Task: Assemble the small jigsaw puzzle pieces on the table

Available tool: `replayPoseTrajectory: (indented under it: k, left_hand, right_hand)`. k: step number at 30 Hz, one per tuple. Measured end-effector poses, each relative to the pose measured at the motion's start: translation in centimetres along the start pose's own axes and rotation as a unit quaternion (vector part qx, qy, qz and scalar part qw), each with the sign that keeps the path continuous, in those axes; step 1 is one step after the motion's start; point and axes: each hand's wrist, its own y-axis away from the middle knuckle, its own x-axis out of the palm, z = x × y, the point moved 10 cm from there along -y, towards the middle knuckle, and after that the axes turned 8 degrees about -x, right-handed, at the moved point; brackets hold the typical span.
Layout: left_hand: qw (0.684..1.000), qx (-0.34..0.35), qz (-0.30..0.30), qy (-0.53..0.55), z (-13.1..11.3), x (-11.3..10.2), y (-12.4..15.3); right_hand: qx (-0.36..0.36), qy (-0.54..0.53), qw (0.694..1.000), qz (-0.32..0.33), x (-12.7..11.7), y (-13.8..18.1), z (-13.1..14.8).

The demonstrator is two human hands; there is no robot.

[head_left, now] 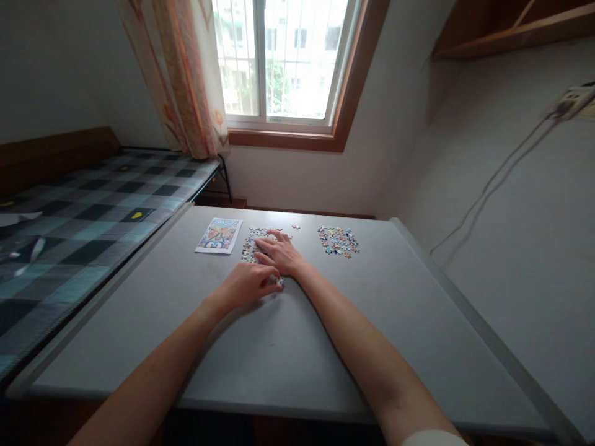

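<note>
Colourful part-assembled cardboard jigsaw (253, 243) lies on the grey surface (372, 297); right hand (279, 253) presses flat on it, left hand (248, 284) seemingly pinching one piece, grip narrow.

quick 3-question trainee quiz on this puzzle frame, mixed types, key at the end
1. True or false: the right hand lies flat on the part-built puzzle.
2. What lies just left of that puzzle on the table? A) a printed picture card B) a mug C) a phone
3. Where is the heap of loose pieces relative to the hands?

Key
1. True.
2. A, the picture card.
3. To the right, apart from both; the left hand rests nearer the person, its fingers curled at a piece by the puzzle's near edge.
</note>
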Motion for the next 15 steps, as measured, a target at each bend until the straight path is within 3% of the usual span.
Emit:
replayPoseTrajectory:
  k: [15]
  left_hand:
    - [0.998, 0.035, 0.030, 0.033, -1.1, 0.3, 0.3]
  right_hand:
    - [0.008, -0.066, 0.998, 0.004, 0.8, -2.7, -0.3]
